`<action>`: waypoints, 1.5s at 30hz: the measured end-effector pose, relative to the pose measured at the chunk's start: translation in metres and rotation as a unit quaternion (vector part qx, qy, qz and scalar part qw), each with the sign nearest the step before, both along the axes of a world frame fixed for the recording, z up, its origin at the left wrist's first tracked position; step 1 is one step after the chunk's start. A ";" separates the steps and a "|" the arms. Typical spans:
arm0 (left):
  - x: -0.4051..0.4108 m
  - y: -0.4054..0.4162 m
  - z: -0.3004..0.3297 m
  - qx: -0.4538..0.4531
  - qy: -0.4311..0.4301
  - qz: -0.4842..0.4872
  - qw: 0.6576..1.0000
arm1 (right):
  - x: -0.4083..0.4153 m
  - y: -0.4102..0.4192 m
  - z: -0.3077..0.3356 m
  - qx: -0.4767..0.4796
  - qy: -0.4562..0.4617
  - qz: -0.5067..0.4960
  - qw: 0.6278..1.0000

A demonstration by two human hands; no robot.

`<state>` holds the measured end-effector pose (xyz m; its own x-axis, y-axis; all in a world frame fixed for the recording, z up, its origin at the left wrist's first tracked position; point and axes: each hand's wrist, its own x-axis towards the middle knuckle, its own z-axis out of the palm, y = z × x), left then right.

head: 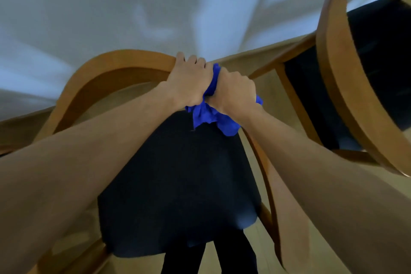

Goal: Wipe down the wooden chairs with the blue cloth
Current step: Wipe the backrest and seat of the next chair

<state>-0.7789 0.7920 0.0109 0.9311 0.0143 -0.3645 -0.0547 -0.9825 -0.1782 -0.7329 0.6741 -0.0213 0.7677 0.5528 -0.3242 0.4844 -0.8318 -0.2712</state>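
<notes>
left hand (pixel 189 82): fingers curled over near chair's (pixel 106 69) curved top rail, fingertips hidden behind it
right hand (pixel 233 93): fingers clenched round bunched blue cloth (pixel 206 118), tips hidden
cloth: between both hands, on rail, tail hanging below
second chair (pixel 333 73): right of fingers, cut off

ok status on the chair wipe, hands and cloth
Left hand grips the near chair's top rail. Right hand holds the blue cloth bunched against it. Nothing in the way.

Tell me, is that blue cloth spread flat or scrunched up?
Scrunched up. The blue cloth bulges in crumpled folds from under the right hand, which grips it on the chair's wooden back.
</notes>
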 end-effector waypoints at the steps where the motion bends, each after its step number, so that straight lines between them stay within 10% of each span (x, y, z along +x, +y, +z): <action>1: 0.002 -0.009 -0.003 -0.009 0.005 -0.006 1.000 | -0.003 -0.010 0.000 -0.009 -0.002 -0.018 1.000; 31: -0.095 -0.222 -0.012 -0.108 0.036 -0.456 0.883 | -0.242 -0.224 0.018 -0.062 -0.073 -0.404 0.910; 45: -0.028 -0.116 -0.012 -0.202 -0.033 -0.304 0.930 | -0.130 -0.152 0.010 -0.073 -0.098 -0.254 0.960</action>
